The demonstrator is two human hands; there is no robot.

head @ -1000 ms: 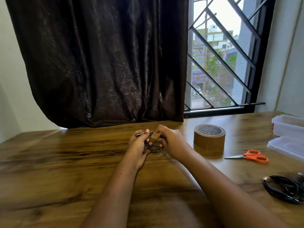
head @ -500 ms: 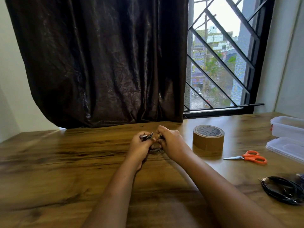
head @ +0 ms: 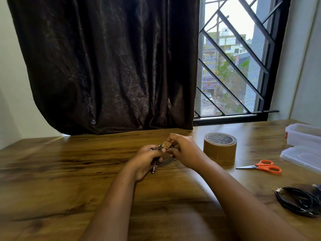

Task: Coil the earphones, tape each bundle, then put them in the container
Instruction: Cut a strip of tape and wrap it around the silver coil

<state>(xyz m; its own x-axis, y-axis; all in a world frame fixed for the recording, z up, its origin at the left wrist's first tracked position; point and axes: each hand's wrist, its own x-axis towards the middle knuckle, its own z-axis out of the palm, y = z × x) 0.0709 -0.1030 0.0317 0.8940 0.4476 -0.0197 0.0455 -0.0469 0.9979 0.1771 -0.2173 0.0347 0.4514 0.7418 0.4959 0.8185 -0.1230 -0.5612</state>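
My left hand [head: 146, 160] grips a coiled grey earphone bundle [head: 165, 161] just above the wooden table [head: 69, 171], with a plug end hanging below the fingers. My right hand [head: 184, 150] pinches a small brown tape piece [head: 167, 145] against the top of the coil. A roll of brown tape [head: 219, 147] stands right of my hands. A black earphone coil [head: 298, 200] lies at the right edge. The clear plastic container [head: 304, 134] sits at the far right with its lid [head: 302, 158] beside it.
Orange-handled scissors [head: 264, 167] lie between the tape roll and the lid. A dark curtain [head: 107, 66] and a barred window [head: 232, 66] stand behind the table's far edge.
The hands stayed together at the same spot. The tape piece, hidden by fingers half a second ago, shows again on top of the coil, and the plug end now hangs below my left hand.
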